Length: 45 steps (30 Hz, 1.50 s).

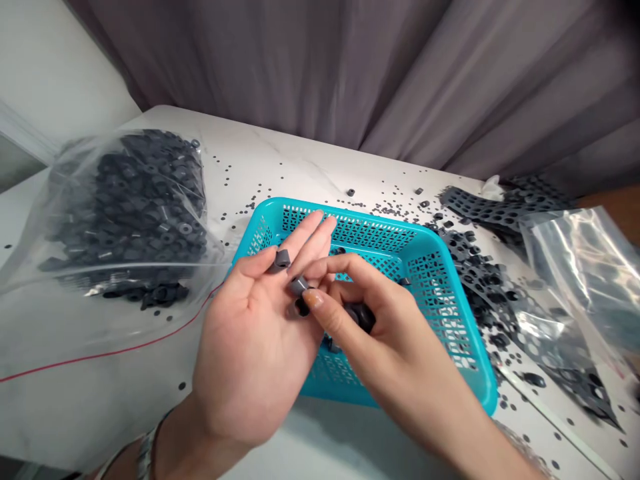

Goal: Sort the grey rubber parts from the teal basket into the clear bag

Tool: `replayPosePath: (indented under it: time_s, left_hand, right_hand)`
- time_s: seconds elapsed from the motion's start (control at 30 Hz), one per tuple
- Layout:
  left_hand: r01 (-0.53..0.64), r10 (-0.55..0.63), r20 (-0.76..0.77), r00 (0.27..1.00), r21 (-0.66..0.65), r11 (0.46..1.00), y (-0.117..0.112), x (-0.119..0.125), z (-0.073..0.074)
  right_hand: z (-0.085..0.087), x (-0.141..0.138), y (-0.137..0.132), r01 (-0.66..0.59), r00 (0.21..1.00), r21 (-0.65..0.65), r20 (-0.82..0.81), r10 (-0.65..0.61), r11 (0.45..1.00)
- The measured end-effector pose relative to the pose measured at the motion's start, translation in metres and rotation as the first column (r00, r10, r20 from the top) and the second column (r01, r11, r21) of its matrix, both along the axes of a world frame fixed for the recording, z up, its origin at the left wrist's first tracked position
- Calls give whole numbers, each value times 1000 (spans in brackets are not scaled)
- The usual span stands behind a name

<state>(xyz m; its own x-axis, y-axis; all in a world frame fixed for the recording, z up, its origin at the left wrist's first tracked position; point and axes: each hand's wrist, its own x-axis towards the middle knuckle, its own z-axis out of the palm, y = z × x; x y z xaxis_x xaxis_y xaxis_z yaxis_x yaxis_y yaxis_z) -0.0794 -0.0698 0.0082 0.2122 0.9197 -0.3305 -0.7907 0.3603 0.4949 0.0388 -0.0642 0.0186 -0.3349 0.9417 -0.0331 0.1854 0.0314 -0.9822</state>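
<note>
My left hand (257,353) is palm up over the basket's left side, its fingers stretched out. A short dark grey tube piece (281,260) is held between its thumb and the base of its index finger. Over the left palm, my right hand (380,320) pinches another short grey tube piece (300,286) between thumb and index finger. A further tube piece (301,307) shows just under that pinch; which hand supports it I cannot tell. Darker pieces (361,316) are tucked under the right hand's curled fingers. Below both hands stands a turquoise plastic basket (463,313) with a few pieces inside.
At left lies a clear zip bag (150,200) full of similar tube pieces, with a red strip (145,345). Loose pieces (475,267), punched foam sheets (500,207) and another clear bag (585,260) lie at right. Small dark discs dot the white table (280,150). A grey curtain (300,67) hangs behind.
</note>
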Motion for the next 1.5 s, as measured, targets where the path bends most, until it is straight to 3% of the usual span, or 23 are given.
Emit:
replayPosePath:
  time_s: [0.23, 0.5, 0.67, 0.83, 1.13, 1.27, 1.4, 1.5]
  left_hand:
    - [-2, 3, 96, 995, -14, 1000, 0, 2, 0]
    - [57, -46, 155, 987, -68, 996, -6, 5, -3]
    - [62, -51, 177, 983, -56, 997, -6, 6, -4]
    - [46, -39, 185, 982, -35, 998, -3, 5, -4]
    - [9, -2, 157, 988, -40, 999, -2, 4, -2]
    - [-72, 71, 146, 987, 5, 997, -1, 2, -2]
    - [-171, 161, 89, 983, 128, 977, -4, 4, 2]
    - [-174, 184, -26, 983, 218, 960, -9, 7, 7]
  right_hand:
    - [2, 0, -1, 98, 995, -44, -25, -99, 994]
    - [1, 1, -5, 130, 982, 138, 120, -147, 982]
    - [0, -1, -6, 164, 977, 159, 113, -183, 973]
    - [6, -1, -3, 243, 970, 46, -15, -242, 969]
    - [3, 2, -1, 236, 954, -161, -151, -261, 958]
    - [-4, 4, 4, 181, 841, -439, -395, -370, 880]
    - [-13, -8, 4, 104, 616, -717, -497, -611, 689]
    - [-17, -26, -1, 67, 475, -823, -470, -744, 563]
